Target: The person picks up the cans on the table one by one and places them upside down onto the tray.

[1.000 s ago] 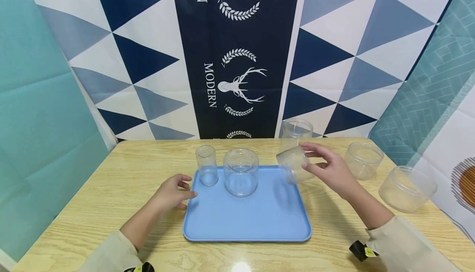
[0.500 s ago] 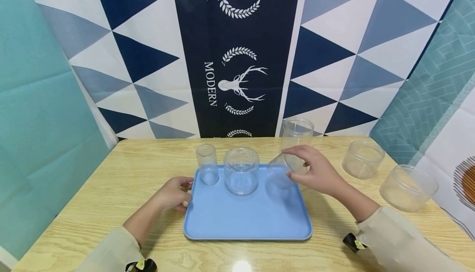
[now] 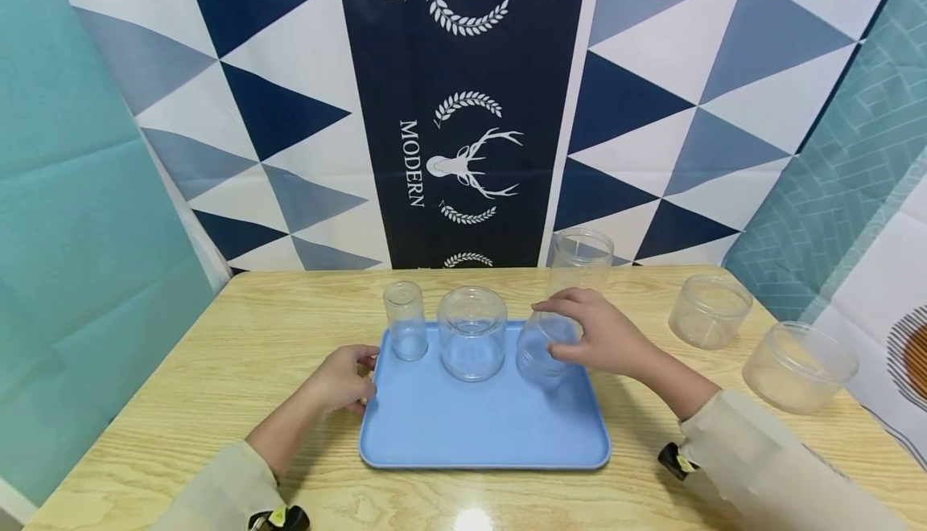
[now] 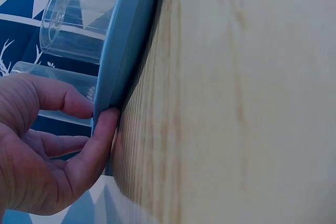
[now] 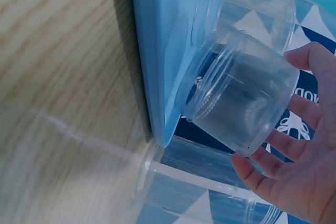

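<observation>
My right hand (image 3: 601, 336) grips a clear jar (image 3: 537, 347) over the back right corner of the blue tray (image 3: 485, 434). In the right wrist view, the held jar (image 5: 249, 95) leans with its threaded mouth down at the tray; its fingers and thumb span the base. Whether the whole rim touches the tray cannot be told. At the tray's left edge, my left hand (image 3: 340, 380) pinches the rim between thumb and finger, as the left wrist view shows. A narrow clear jar (image 3: 406, 323) and a wide clear jar (image 3: 472, 347) stand mouth down along the tray's back.
Behind my right hand stands a tall clear jar (image 3: 582, 259), near the tray's back right corner. Two low clear jars (image 3: 710, 314) are on the right side of the wooden table (image 3: 253, 330). A patterned cloth (image 3: 290, 72) hangs just past the table's back edge.
My right hand has brought its jar left and down from beside the tray to its back right corner, tipping the mouth downward. My left hand has closed on the tray's left rim.
</observation>
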A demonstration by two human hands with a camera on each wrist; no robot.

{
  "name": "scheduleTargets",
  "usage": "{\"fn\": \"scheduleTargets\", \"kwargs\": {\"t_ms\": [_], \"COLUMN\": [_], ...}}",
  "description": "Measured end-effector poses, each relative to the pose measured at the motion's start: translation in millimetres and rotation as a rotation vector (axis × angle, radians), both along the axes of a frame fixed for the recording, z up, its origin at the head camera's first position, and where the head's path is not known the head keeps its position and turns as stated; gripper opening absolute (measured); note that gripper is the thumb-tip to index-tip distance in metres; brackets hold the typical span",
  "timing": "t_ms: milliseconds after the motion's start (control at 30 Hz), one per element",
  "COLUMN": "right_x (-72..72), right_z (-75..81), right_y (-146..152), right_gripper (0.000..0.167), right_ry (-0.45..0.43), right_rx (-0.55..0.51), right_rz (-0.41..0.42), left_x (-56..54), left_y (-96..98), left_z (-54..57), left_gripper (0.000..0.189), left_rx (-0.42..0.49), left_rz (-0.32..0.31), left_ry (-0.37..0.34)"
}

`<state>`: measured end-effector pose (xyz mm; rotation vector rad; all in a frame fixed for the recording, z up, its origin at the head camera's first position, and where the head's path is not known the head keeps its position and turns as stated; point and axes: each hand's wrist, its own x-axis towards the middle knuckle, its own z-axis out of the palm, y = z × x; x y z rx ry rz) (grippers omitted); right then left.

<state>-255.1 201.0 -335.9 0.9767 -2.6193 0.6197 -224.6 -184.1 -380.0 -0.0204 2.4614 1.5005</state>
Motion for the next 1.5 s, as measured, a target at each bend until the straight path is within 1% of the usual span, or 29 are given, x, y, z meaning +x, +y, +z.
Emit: {"fn": "scheduleTargets", "kwargs": {"t_ms": [100,367,467,633,900,1133,1500], "right_x": [-2.1,-4.8,-5.1,-6.2,-9.0,-10.5,-10.9], "right_z": [0.7,3.5,4.0,3.7,2.3,-1.1,-3.0], "right_y": [-2.2,-6.0,-7.4,-9.1,-12.2,-15.5,-14.7], "right_gripper": [0.051,0.047,0.047,0.047,0.047,0.045,0.048], "right_ry": [0.004,-0.033,-0.038,-0.022,-0.043,-0.025,-0.018], "right_rx": [0.047,0.128,0.138,0.155,0.176,0.181,0.202], "right_rz": [-0.002,-0.006,0.005,0.026,0.01,0.019,-0.033], "left_x": [-0.2,1.1,1.3,2.5,4.3,2.9,2.2], "left_y": [0.3,1.7,2.3,2.9,2.2,1.0,1.7], "left_z": [0.0,1.8,1.1,0.3,2.2,-1.2,-1.7], "left_gripper": [0.073,0.073,0.072,0.071,0.072,0.072,0.072], "left_rx": [0.003,-0.002,-0.004,0.001,0.011,0.011,0.036], "left_rz": [0.002,0.002,0.012,0.029,0.013,0.024,0.024], "left_ry": [0.0,0.002,0.0,-0.003,0.009,0.003,0.009]}}
